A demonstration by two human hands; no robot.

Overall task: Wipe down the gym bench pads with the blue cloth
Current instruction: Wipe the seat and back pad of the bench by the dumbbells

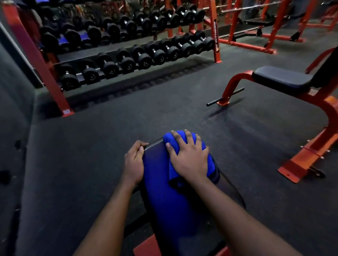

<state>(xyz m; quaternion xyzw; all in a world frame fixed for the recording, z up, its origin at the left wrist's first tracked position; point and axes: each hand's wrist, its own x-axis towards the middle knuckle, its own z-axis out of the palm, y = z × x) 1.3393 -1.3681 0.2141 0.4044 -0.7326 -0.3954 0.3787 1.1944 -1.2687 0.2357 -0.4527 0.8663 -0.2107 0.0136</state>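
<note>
Dark rubber floor fills most of the view. A red dumbbell rack runs across the far left, with rows of black dumbbells on its tiers. A second bench on a red frame stands well apart to the right, seat dark, back mostly out of frame. More red frames at far right, too dim to sort out.

The bench pad sits at lower centre, directly under the person. Its long axis runs from the bottom edge away from the person, narrow far end pointing up the frame and a little left. The surface looks blue-tinted.

Both forearms reach forward from the bottom edge, bare, roughly parallel.

The blue cloth lies bunched on the far end of the pad, right half. It wraps over the end's rim and trails back toward the wrist, so its length follows the pad's axis.

Right hand lies palm down on top of the cloth, fingers straight and spread wide, tips at the far rim. It presses flat, no pinch; the cloth sits under the palm and shows on both sides of it.

Left hand grips the pad's left edge near the far corner, fingers curled over the rim, beside the cloth, not touching it.
</note>
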